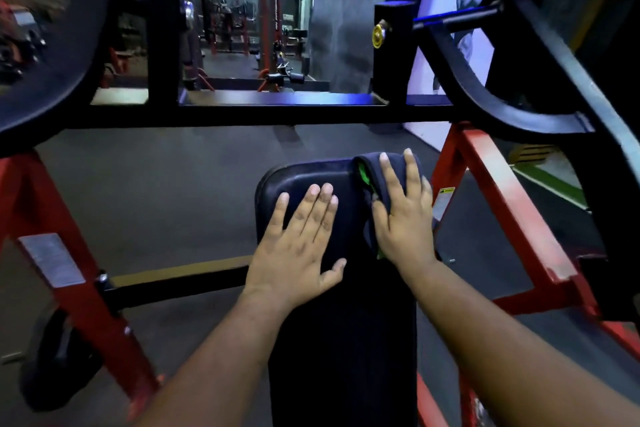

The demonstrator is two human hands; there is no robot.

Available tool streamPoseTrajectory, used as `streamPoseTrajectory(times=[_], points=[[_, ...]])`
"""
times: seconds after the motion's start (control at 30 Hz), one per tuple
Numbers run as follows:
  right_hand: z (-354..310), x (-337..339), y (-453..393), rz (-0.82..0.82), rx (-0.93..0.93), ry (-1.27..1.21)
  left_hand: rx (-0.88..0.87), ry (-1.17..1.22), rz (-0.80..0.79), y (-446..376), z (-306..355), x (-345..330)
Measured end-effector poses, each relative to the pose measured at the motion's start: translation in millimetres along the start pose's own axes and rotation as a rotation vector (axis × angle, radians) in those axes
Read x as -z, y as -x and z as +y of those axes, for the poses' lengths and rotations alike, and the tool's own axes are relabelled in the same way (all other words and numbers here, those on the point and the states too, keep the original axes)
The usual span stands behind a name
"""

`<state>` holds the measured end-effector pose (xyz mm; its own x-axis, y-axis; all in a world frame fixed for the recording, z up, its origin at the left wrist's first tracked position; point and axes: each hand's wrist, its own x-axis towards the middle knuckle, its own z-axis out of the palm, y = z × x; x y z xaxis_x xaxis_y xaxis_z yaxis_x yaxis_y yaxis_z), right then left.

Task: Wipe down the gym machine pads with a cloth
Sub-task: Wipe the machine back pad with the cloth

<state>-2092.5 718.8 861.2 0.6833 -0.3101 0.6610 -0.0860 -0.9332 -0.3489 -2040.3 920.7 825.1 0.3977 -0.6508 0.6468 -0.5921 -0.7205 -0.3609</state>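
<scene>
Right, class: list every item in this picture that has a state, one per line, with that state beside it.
Left hand: open, flat on the pad, bare.
Right hand: open, fingers spread, pressing the cloth down.
Cloth: dark with a green inner side, bunched, draped over the pad's far right corner.
Bench pad: black, partly covered by the cloth.
Yellow knob: seated on its black post.
</scene>
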Motion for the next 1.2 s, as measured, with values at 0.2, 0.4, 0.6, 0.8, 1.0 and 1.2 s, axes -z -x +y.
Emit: streamPoseTrajectory(times=[0.2, 0.4, 0.6, 0.8, 1.0, 1.2], points=[[6, 7, 10, -0.109, -0.015, 0.142, 0.022, 0.029, -0.032, 1, 0, 3], [10, 6, 20, -0.165, 0.032, 0.222, 0.028, 0.009, -0.044, 1, 3, 5], [31, 0, 16, -0.089, 0.295, 0.218, 0.087, -0.114, -0.077, 1, 12, 10], [-1, 3, -20, -0.115, 0.505, 0.271, 0.403, -0.018, -0.072, 59, 62, 8], [-72, -10, -25, -0.147, 0.735, 0.296, 0.472, 0.029, -0.178, 121, 88, 4], [-26, 11, -57, -0.165, 1.001, 0.388, 0.442, 0.059, -0.297, 167, 90, 7]])
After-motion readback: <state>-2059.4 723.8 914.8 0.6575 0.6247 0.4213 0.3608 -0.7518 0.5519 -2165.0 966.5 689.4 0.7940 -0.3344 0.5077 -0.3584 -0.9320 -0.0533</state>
